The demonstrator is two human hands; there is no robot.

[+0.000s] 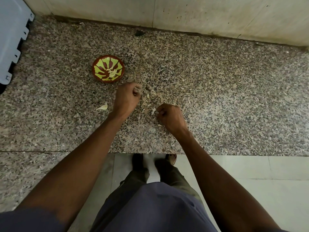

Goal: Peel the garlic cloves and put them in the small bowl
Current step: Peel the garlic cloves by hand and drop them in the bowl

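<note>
Your left hand point(127, 96) pinches a pale bit, likely a garlic clove, near the small bowl point(97, 76), your right hand point(170, 115) curled, contents unclear; loose skins on the speckled surface point(217, 91) could ride along.

I see a speckled granite counter point(217, 91), polished but dulled by grit and papery garlic skins point(153, 111). The small bowl point(98, 76) looks like glazed ceramic, glossy brown with yellow-green painted patches. The peeled cloves point(112, 73) in it appear smooth and pale. The wall point(200, 15) behind is smooth stone slab, stained and spotted. The grey-blue thing point(11, 36) at far left looks like matt plastic. My shirt point(150, 208) is soft matt cloth.
</note>
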